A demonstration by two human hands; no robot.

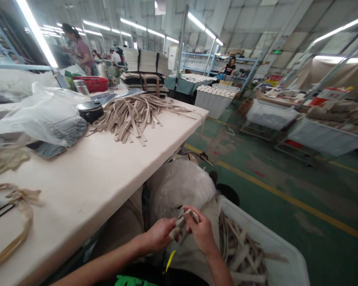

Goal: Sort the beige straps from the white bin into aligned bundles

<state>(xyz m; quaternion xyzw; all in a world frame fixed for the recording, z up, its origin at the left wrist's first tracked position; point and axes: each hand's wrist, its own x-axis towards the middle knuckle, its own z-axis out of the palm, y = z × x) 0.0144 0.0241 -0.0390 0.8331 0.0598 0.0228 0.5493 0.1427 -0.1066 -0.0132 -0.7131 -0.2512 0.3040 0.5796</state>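
two bare forearms (110, 256); left hand (158, 235) and right hand (202, 231) both grip at least one pale strip (182, 221); one white strip-filled bin (287, 258) alongside.

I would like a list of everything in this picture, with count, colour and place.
Table: one, off-white, left
Strip heap: many, beige, on the table
Lidded container: one, dark, beside heap
Plastic bag: one, whitish, table's left
Strap: one, tan, table's near left
Bound stack: one, pale over dark, table's far end
Basket: one, red, left of stack
Bin: one, white, strips inside, near right
Plastic wrap: one bundle, whitish, beyond hands
Carts: at least two, white-lined, far right
Floor: one, green with yellow lines, right
Lights: several, white, overhead
Other people: at least three, mixed clothing, background
Held piece: one, pale, between both hands
Left hand: one, over lap
Right hand: one, beside it
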